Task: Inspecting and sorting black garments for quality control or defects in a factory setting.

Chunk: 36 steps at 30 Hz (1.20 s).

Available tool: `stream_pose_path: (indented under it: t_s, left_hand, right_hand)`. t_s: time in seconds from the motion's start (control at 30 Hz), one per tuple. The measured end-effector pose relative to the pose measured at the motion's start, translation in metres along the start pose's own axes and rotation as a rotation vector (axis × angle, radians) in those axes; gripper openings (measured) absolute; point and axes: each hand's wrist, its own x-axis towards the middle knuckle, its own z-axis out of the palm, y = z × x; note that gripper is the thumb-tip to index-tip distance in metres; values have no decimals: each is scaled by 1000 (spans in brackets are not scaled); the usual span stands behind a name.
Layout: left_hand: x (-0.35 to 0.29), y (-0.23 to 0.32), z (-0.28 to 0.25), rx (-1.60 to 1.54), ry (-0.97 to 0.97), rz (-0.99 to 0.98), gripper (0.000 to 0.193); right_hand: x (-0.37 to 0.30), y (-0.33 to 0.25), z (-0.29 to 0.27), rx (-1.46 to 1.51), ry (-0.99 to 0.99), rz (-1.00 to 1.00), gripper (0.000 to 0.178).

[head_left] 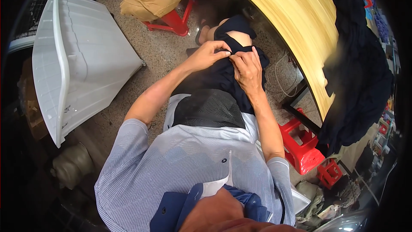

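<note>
Your left hand (209, 54) and right hand (245, 69) pinched the dark garment (216, 79) at its top edge, left of the yellow table (296, 21) — soft, light, probably limp — so gripping the hem suited it.

At the centre of the frame, the left hand (209, 54) and right hand (246, 69) pinch a fold of dark navy fabric garment (219, 79) lying across the person's lap. A white plastic tub (81, 60) lies tipped at upper left; a curved yellow wooden tabletop (296, 21) fills upper right, and a red plastic stool (302, 146) stands at lower right.
</note>
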Motion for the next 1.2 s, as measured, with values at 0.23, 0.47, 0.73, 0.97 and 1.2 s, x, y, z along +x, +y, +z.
stream_pose_path:
  t_s: [0.23, 0.47, 0.73, 0.97, 1.2]
  left_hand:
    - [-2, 9, 13, 93, 129, 18, 19]
    - [-9, 15, 18, -7, 189, -75, 17]
    - [-8, -2, 9, -112, 101, -139, 14]
    - [-14, -8, 19, -193, 164, -144, 14]
    - [-18, -2, 13, -171, 97, -121, 16]
  right_hand:
    - [3, -8, 4, 42, 25, 100, 20]
    - [-1, -14, 9, 115, 82, 235, 14]
    - [-4, -9, 20, 173, 167, 207, 12]
    - [3, -8, 13, 83, 113, 122, 14]
    - [-1, -9, 12, 96, 77, 155, 12]
